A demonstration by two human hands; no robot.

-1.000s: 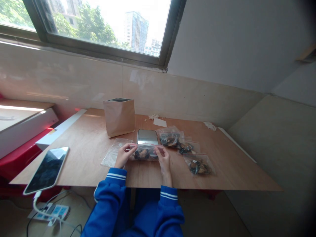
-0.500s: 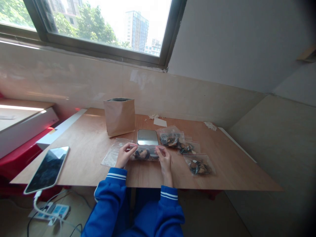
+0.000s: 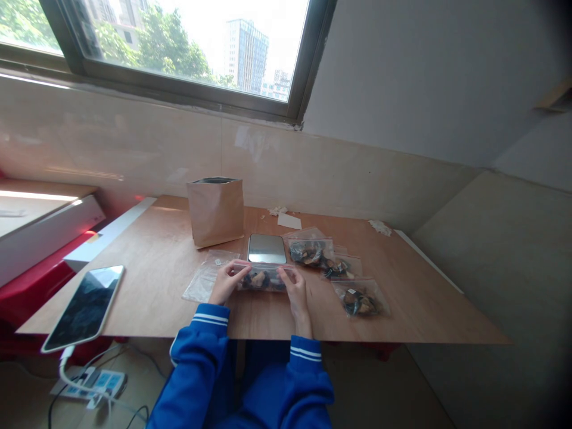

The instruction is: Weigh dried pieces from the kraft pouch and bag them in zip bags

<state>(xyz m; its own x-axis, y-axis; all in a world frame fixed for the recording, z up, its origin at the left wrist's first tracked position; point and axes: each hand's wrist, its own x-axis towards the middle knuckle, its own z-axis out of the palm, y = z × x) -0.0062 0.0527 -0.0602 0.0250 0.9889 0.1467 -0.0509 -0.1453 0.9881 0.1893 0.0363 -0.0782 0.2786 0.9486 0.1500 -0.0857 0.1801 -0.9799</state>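
A clear zip bag (image 3: pixel 263 279) with dark and tan dried pieces in it is stretched between my two hands near the table's front edge. My left hand (image 3: pixel 225 282) pinches the bag's upper left part, below the pinkish zip strip. With thumb and fingers closed, my right hand (image 3: pixel 293 287) grips the upper right part. Just behind the bag lies a flat scale (image 3: pixel 267 248) with a shiny metal top. A flat clear bag (image 3: pixel 201 283) lies left of my left hand. To the right lie filled zip bags, one (image 3: pixel 361 299) nearest the front and others (image 3: pixel 310 252) overlapping farther back.
A brown paper pouch (image 3: pixel 217 213) stands with its mouth open behind the scale's left side. A white card (image 3: pixel 289 221) and crumpled scraps lie near the wall. At the left edge a phone (image 3: pixel 84 310) hangs over the corner, with a charging cable (image 3: pixel 67 366) plugged in.
My right hand has slid slightly left along the top of the bag. The left hand keeps nearly the same place, and the other things stay put.
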